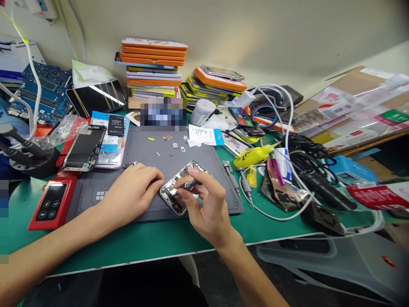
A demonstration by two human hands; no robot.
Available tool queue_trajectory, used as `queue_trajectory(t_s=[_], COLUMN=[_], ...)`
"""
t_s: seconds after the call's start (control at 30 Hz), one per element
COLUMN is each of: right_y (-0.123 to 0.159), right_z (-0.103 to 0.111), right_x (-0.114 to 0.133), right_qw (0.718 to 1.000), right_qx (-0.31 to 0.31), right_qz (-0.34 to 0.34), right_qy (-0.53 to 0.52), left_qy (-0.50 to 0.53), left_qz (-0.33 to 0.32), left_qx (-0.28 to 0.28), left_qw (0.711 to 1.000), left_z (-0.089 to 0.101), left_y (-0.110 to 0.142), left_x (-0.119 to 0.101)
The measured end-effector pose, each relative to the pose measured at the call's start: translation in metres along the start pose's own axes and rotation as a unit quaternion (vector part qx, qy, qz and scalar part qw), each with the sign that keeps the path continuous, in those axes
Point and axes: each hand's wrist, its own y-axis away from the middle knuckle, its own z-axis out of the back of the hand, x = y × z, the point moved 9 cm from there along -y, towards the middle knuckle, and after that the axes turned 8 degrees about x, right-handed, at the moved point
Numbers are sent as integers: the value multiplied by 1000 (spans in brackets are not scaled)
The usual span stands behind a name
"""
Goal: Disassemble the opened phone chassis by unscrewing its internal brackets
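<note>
An opened phone (174, 204) with its inner parts bare lies tilted on a dark grey work mat (140, 149). At its left edge, my left hand (134, 189) rests on the mat with curled fingers, thumb and fingertip against the phone's frame. Over the phone, my right hand (209, 204) pinches a small dark grey screwdriver (191, 184) between thumb and fingers. Its tip points down into the phone, and my fingers partly hide where it meets the parts. Tiny loose parts, among them a small metal piece (175, 146), lie farther back on the mat.
To the left are a detached phone screen (84, 147), a battery (116, 125) and a red device with buttons (53, 202). Stacked orange boxes (153, 53) stand behind. On the right lie a yellow bottle (254, 156), a white cable (287, 218) and black cables (311, 170).
</note>
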Motion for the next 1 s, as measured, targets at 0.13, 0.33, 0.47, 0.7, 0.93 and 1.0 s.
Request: queue_trajectory(t_s=[0.13, 0.33, 0.47, 0.7, 0.93, 1.0], right_y=[0, -2, -3, -6, -3, -1], right_z=[0, 5, 6, 6, 10, 10], right_x=[-1, 4, 8, 14, 7, 5], right_qw=[1000, 999, 999, 999, 1000, 999], right_qx=[6, -22, -21, 3, -16, -22], right_qz=[-4, 10, 10, 30, -9, -13], right_qy=[5, 47, 47, 24, -8, -26], left_qy=[-1, 3, -3, 6, 3, -3], left_qz=[8, 10, 8, 0, 6, 0], left_qx=[3, 6, 2, -4, -11, -9], left_qw=[1000, 1000, 1000, 1000, 1000, 1000], left_z=[-1, -2, -1, 3, 1, 0], left_y=[0, 0, -1, 0, 0, 0], left_x=[2, 4, 2, 0, 1, 1])
